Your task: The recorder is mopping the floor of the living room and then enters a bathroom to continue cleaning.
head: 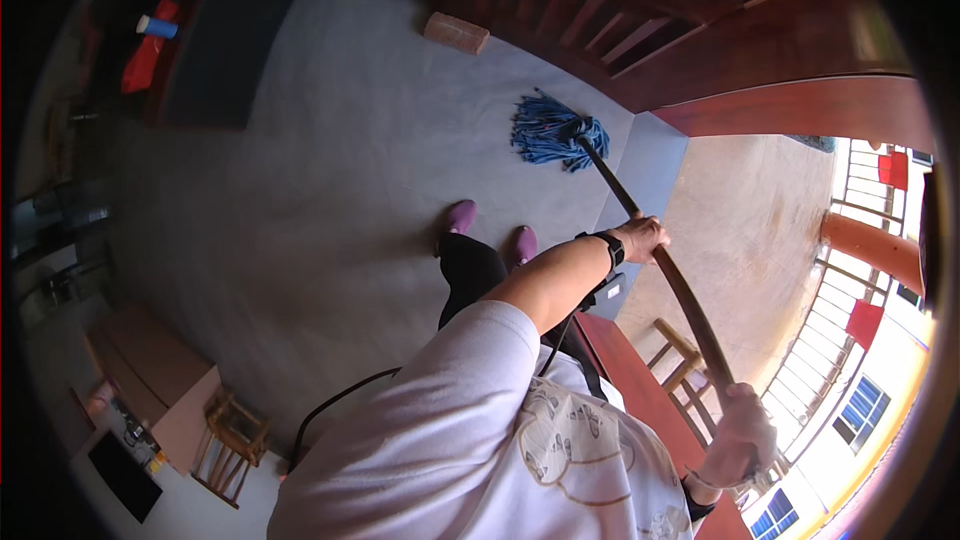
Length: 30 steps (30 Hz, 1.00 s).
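Observation:
A string mop with blue cloth strips [555,131] lies spread on the grey floor [360,127] beside a doorway. Its long wooden handle [694,307] slants down to the right. My left hand [643,238], with a black strap at the wrist, is closed around the middle of the handle. Near the upper end, my right hand [742,431] grips it too, with a bracelet and a dark band at that wrist. My purple shoes [461,217] stand a little below the mop head.
A brick [456,33] lies by the dark red wooden door [675,67]. A second red door panel [637,382] is at my right, with a wooden chair [686,375] beyond it. Railings and an orange pillar [870,247] stand outside. Desks and another wooden chair [232,435] are at left.

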### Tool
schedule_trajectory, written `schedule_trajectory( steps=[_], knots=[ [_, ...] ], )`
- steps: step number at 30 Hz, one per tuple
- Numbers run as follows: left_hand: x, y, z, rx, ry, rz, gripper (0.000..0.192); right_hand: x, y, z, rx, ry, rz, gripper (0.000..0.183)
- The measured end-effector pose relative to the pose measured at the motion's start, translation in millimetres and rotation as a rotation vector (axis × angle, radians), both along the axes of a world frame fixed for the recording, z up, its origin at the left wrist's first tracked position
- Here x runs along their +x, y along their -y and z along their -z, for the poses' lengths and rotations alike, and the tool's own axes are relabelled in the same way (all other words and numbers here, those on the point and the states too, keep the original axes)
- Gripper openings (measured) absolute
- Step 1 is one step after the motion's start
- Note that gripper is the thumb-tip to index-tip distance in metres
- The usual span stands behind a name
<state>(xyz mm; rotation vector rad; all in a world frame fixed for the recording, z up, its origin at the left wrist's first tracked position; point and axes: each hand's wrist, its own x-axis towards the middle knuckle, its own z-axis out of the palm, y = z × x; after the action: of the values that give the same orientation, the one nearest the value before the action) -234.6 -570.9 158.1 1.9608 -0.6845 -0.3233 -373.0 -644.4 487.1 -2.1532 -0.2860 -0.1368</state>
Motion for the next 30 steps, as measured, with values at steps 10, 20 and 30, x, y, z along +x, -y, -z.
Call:
schedule_trajectory(
  steps=[10,20,30],
  knots=[
    [-41,-93,27,0.058,0.168,-0.342,0.013,16,14,61,0.617,-0.026,0.086,0.002],
    [-51,-353,72,0.342,-0.066,-0.713,0.036,85,-172,188,0.686,-0.255,-0.384,0.012],
    [-17,-330,43,0.230,0.075,-0.513,0.040,67,-152,142,0.844,-0.255,-0.100,0.013]
  ],
)
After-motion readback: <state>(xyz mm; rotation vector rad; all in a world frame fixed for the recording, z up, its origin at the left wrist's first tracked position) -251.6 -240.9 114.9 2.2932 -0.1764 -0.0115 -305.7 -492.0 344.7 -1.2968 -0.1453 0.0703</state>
